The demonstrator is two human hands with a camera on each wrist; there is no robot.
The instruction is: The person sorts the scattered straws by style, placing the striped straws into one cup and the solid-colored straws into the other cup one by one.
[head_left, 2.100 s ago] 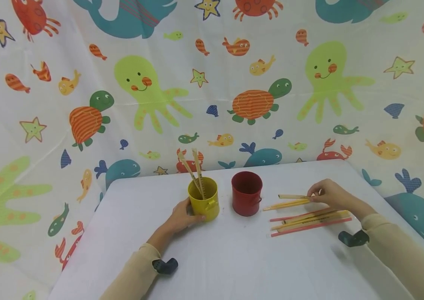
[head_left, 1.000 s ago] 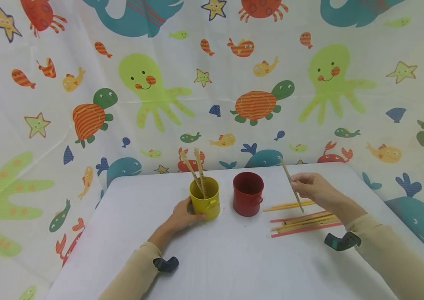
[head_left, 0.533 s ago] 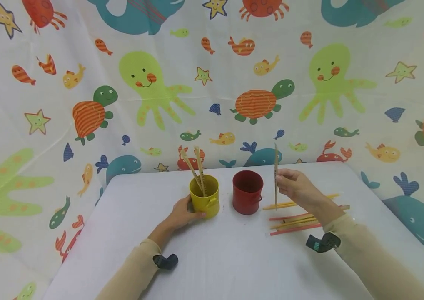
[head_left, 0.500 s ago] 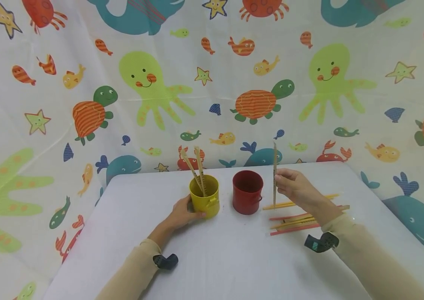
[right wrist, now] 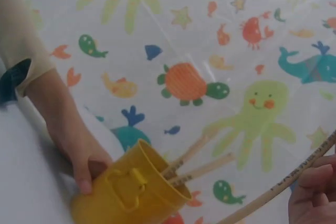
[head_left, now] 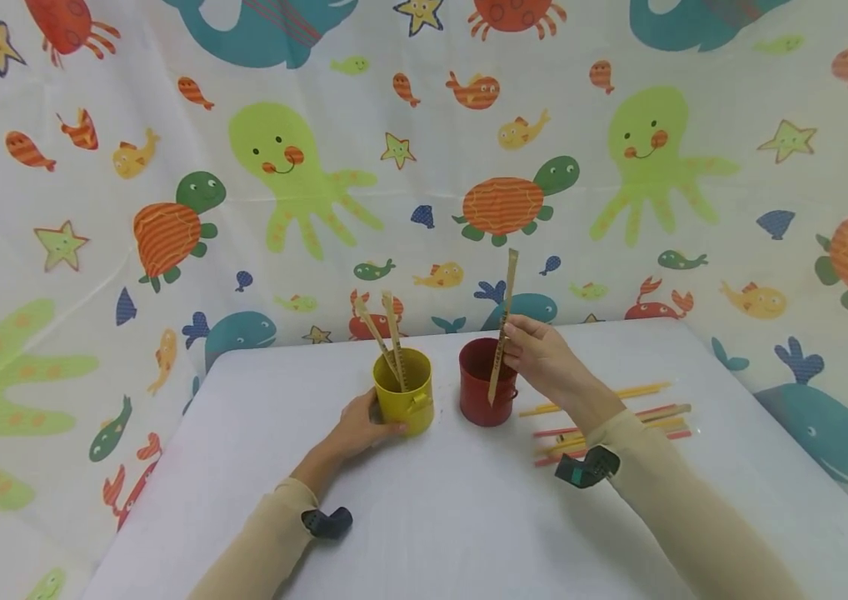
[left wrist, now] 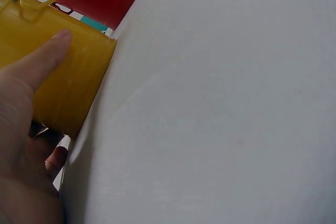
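Left hand (head_left: 361,427) and right hand (head_left: 544,354) at a white-covered table (head_left: 409,533), seen from where the person sits. The left hand grasps a yellow bucket (head_left: 403,408) low on its side, thumb against the near wall and fingers passing round behind; the bucket stands upright and holds two wooden sticks (head_left: 394,333), both leaning against its rim. The right hand pinches a printed wooden stick (head_left: 496,367) between thumb and fingers, slightly tilted, its top end high above the hand. In the head view the lower end crosses the front wall of a red bucket (head_left: 472,396); whether the two touch cannot be told. The red bucket stands just beside the yellow one, apart from it. Beneath and beyond the right forearm lie yellow sticks (head_left: 641,390) and a mixed row of sticks (head_left: 671,423), pink, yellow and wooden. Behind hangs a sea-creature curtain (head_left: 364,117).
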